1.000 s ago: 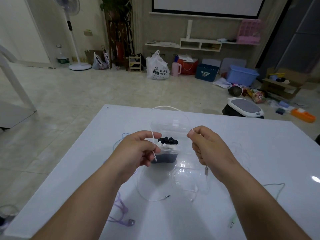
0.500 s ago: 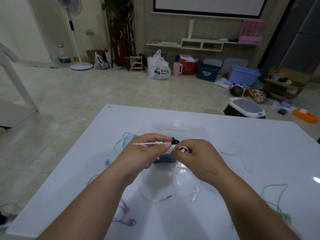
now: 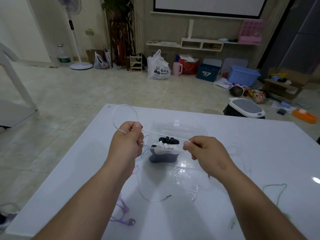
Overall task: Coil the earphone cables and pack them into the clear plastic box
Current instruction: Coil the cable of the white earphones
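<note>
A white earphone cable [image 3: 163, 135] stretches between my two hands above the white table [image 3: 259, 135]. My left hand [image 3: 129, 141] pinches it, and a loop of the cable rises up and to the left of that fist. My right hand [image 3: 206, 153] pinches the other part of the cable. Behind and below the hands sits the clear plastic box [image 3: 180, 130] with its lid open; coiled black and white earphones [image 3: 167, 144] lie inside. The cable's plug end [image 3: 168, 196] trails on the table near me.
Loose earphones lie around the table: a purple set [image 3: 123, 213] at the near left, a blue one [image 3: 143, 154] by my left hand, a white one [image 3: 239, 153] at the right, a green one [image 3: 277, 189] at the near right. The floor beyond holds bags and bins.
My hands were close together half a second ago; now they have moved apart, pulling the white cable taut. A new loop stands up above my left hand.
</note>
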Action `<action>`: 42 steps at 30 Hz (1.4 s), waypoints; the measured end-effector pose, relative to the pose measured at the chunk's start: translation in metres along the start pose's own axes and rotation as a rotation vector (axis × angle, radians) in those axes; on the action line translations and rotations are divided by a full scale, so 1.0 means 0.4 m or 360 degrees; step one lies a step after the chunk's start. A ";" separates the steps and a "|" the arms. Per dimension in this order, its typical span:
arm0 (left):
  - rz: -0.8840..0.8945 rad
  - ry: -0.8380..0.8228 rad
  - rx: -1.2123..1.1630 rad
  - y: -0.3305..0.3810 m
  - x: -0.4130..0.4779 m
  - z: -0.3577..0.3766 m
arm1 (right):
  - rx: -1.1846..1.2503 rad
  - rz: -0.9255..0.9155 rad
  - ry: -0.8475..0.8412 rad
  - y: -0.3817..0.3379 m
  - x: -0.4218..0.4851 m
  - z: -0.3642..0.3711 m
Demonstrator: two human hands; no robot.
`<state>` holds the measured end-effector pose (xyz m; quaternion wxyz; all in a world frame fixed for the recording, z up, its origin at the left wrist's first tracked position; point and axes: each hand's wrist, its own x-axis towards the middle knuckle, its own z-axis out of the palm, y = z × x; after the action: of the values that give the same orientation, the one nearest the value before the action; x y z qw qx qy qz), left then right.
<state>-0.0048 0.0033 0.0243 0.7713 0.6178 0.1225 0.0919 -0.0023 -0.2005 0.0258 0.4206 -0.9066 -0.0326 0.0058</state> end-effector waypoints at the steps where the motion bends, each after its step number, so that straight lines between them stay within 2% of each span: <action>1: -0.0002 -0.0008 0.0021 -0.002 0.001 0.000 | -0.0068 0.0004 0.0014 0.004 0.002 0.002; 4: -0.0094 -0.0112 0.0062 -0.007 -0.006 0.001 | -0.0070 0.0028 0.0059 0.001 -0.002 0.014; 7: -0.0234 -0.0273 -0.0104 -0.004 -0.017 0.000 | 0.0210 0.0129 0.0068 -0.010 -0.004 0.018; 11: -0.0284 -0.0525 -0.0280 0.004 -0.028 0.006 | 0.0586 0.0314 0.0046 -0.025 0.000 0.018; 17: -0.0213 -0.0660 -0.0318 0.007 -0.042 0.019 | 0.0651 0.0218 -0.0144 -0.047 -0.019 0.021; 21: -0.0203 -0.0723 -0.0389 0.011 -0.044 0.018 | 0.0717 0.0290 -0.0214 -0.045 -0.019 0.045; 26: -0.0155 -0.0655 -0.0308 0.019 -0.048 0.014 | 0.0949 0.0285 -0.0326 -0.051 -0.019 0.050; 30: -0.0108 -0.0412 -0.0094 0.017 -0.037 0.004 | 0.0812 0.0162 -0.0342 -0.041 -0.015 0.036; 34: -0.0152 -0.0258 -0.0055 0.016 -0.024 -0.005 | 0.0936 0.0103 -0.0405 -0.028 -0.013 0.015; 39: -0.0208 -0.0246 -0.0142 0.017 -0.020 -0.010 | 0.0704 0.0130 -0.0568 -0.019 -0.014 0.009; 42: -0.0212 -0.0306 -0.0220 0.014 -0.022 -0.003 | 0.0698 0.0155 -0.0583 -0.022 -0.013 0.017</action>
<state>-0.0137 0.0029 0.0301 0.8246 0.5597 0.0820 -0.0109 -0.0083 -0.1899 0.0280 0.5930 -0.7784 -0.0623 0.1965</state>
